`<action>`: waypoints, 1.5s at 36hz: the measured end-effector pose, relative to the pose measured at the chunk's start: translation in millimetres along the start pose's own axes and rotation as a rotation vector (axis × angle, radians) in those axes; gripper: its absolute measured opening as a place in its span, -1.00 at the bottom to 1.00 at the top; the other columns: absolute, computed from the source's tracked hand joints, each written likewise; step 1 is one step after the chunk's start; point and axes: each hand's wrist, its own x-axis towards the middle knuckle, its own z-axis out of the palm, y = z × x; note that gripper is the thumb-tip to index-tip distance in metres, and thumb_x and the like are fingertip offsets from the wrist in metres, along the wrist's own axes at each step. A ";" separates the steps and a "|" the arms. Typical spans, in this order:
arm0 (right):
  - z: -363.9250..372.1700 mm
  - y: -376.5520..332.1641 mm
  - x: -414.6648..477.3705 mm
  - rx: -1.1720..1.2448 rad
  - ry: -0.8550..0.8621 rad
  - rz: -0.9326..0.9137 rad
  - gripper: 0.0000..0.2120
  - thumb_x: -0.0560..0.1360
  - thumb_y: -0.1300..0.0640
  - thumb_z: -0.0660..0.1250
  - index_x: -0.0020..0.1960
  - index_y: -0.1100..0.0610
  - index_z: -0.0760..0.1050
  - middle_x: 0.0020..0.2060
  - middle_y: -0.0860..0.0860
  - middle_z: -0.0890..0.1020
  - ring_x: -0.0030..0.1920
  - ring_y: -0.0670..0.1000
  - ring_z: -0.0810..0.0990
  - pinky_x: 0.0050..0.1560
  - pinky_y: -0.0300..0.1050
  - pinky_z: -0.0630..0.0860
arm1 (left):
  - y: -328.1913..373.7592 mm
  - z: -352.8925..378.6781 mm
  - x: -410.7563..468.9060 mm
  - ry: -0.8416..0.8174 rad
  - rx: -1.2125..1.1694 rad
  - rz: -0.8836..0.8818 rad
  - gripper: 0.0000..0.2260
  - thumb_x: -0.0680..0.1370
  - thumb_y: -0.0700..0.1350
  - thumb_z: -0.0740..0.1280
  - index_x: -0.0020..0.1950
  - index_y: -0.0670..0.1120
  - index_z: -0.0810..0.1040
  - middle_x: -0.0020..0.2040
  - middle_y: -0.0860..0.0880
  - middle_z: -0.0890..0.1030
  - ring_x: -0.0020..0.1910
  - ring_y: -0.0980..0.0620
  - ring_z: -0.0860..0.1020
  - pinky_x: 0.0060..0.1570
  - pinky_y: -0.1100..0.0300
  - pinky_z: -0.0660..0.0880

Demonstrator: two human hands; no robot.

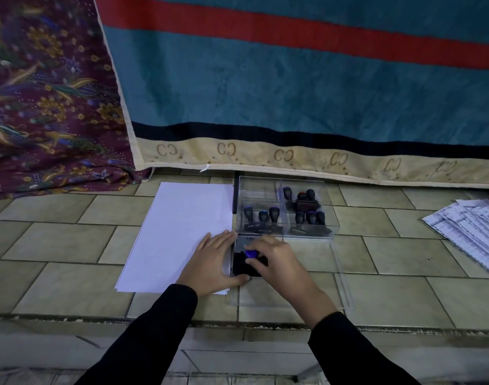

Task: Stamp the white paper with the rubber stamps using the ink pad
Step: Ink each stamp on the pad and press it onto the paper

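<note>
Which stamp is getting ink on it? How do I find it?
Find the big white paper on the tiled surface; by its near right corner lies the black ink pad, on the near side of the clear box holding the other stamps. The stamp stands on that pad, pinched by the right hand. It alone is outside the box, its blue top showing.

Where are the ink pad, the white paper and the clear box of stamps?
ink pad (241,265): head view, on its dark inked surface.
white paper (179,232): head view, middle of the top sheet.
clear box (258,191): head view, bare floor of its far-left corner.
</note>
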 end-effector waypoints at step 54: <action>34.1 -23.8 9.5 0.336 -0.107 0.045 -0.73 0.42 0.14 0.45 0.11 0.10 0.59 -0.01 0.00 0.61 -0.12 -0.06 0.64 0.00 -0.26 0.59 | -71.9 -39.6 -36.5 0.175 0.107 -0.340 -0.50 0.59 0.19 0.15 0.50 0.05 0.27 0.56 0.06 0.15 0.56 0.08 0.02 0.51 -0.08 -0.16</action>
